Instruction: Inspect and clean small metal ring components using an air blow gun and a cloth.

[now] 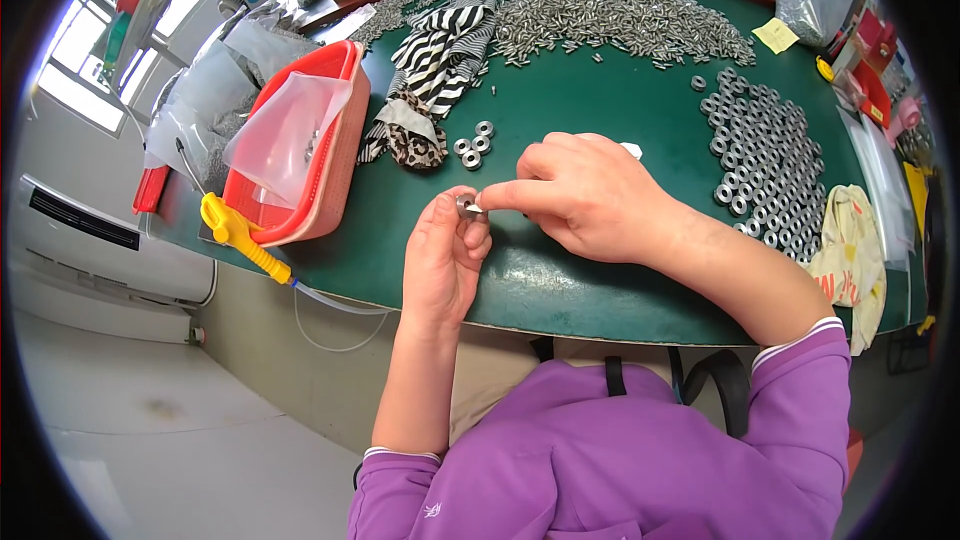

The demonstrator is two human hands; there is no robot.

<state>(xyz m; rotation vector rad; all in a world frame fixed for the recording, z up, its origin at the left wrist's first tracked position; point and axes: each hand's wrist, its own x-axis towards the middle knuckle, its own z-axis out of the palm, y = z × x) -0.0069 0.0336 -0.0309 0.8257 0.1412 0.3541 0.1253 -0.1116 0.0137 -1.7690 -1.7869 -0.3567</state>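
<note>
My left hand (448, 245) pinches a small steel ring (466, 204) between thumb and fingers, just above the near part of the green table (560, 310). My right hand (595, 195) reaches across from the right, its index finger stretched to the ring and the other fingers curled. Whatever those curled fingers hold is hidden. A tiny pale tip shows at the ring, and a small white piece (632, 150) peeks out behind the right hand; whether they are connected, I cannot tell. Beyond my left hand sits a small cluster of steel rings (472, 145).
Many steel rings (765, 155) cover the right side, beside a pale cloth glove (848, 260). Small metal pins (620, 20) lie heaped at the back. On the left are striped cloth (445, 50), a red basket (345, 155) with a plastic bag, and a yellow air gun (235, 230).
</note>
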